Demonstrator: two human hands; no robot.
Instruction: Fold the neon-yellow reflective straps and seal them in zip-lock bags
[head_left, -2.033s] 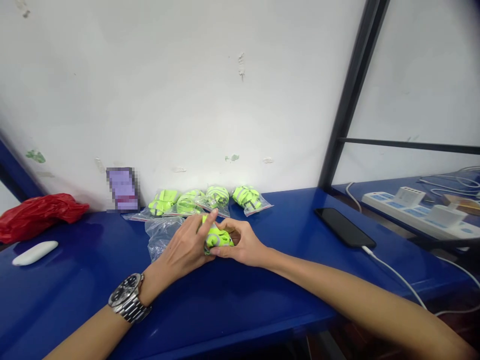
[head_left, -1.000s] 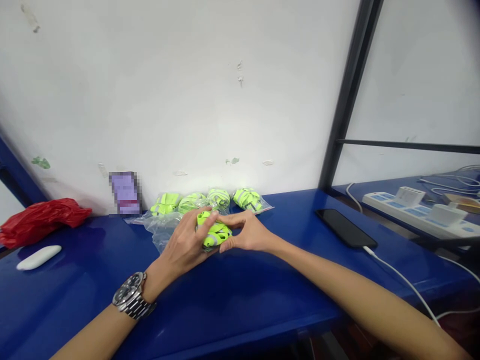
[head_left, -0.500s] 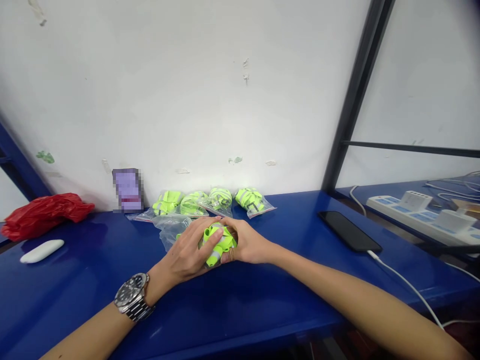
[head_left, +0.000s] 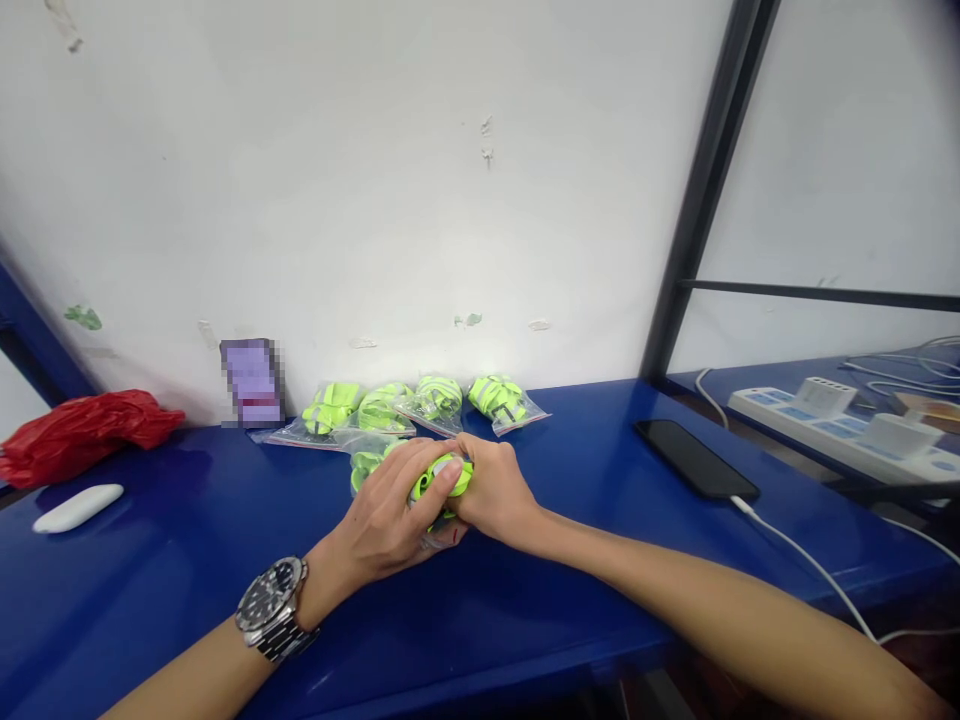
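Both hands are closed round a rolled fluorescent yellow reflective strap bundle point(head_left: 463, 477) with grey bands, above the front half of the table. My left hand point(head_left: 394, 510), with a steel watch on its wrist, wraps it from the left, the thumb lying across the top. From the right, my right hand point(head_left: 501, 490) presses against it with curled fingers, mostly hidden. A clear plastic bag point(head_left: 444, 538) surrounds the bundle, showing under the hands. More yellow strap inside clear plastic point(head_left: 365, 465) appears behind my left hand.
Several bagged yellow bundles point(head_left: 497, 398) line the wall on the blue table point(head_left: 585, 460). A blurred phone-like screen point(head_left: 253, 382), red plastic bag point(head_left: 94, 430) and white case point(head_left: 79, 508) are at left. A black phone point(head_left: 694, 458) on a cable and power strip point(head_left: 847, 432) are at right.
My right hand has curled in closer, and less of the bundle shows between the hands. Plastic now shows below them, and yellow strap in the bag shows behind my left hand.
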